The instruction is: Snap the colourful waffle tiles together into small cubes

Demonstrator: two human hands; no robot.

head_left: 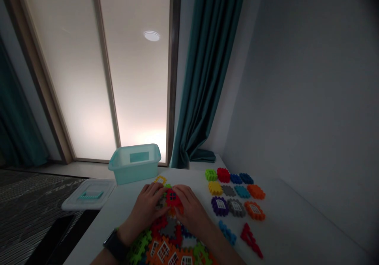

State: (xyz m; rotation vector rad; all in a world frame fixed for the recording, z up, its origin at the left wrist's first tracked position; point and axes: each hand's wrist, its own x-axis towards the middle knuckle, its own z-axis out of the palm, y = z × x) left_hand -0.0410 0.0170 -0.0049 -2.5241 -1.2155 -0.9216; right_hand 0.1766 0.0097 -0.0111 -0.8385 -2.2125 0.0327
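L hand (pixel 145 213) and R hand (pixel 189 209) were close together over a red interlocking plastic window pc (pixel 173 198), at the far end of a large flat model of multicoloured interlocking plastic pcs (pixel 168 249) on the near part of a white bench (pixel 296 225). R fingers (pixel 182 192) were bent over the red pc's right side. L fingers (pixel 156 190) lay against its left side and the pcs beside it. Both sets were curled and touching, but couldn't tell if either was gripping. Black smartwatch (pixel 115 245) on L wrist.

Right of the hands, loose pcs lay in rough rows, mostly just apart. Far row: green pc (pixel 211 174), red pc (pixel 223 175), two blue pcs (pixel 241 178). Next: yellow pc (pixel 215 188), grey pc (pixel 228 190), teal pc (pixel 242 191), orange pc (pixel 256 191). Then purple, grey and orange window pcs (pixel 236 207). Nearer: blue strip pc (pixel 227 232), red triangular frame pc (pixel 251 240).

Yellow frame pc (pixel 160 180) lay just beyond the hands. Translucent teal plastic box (pixel 134 164) stood at far left of bench, w/ its pale lid (pixel 89 196) on the left edge. Teal curtain (pixel 207 71) hung beside a frosted window (pixel 133 79).
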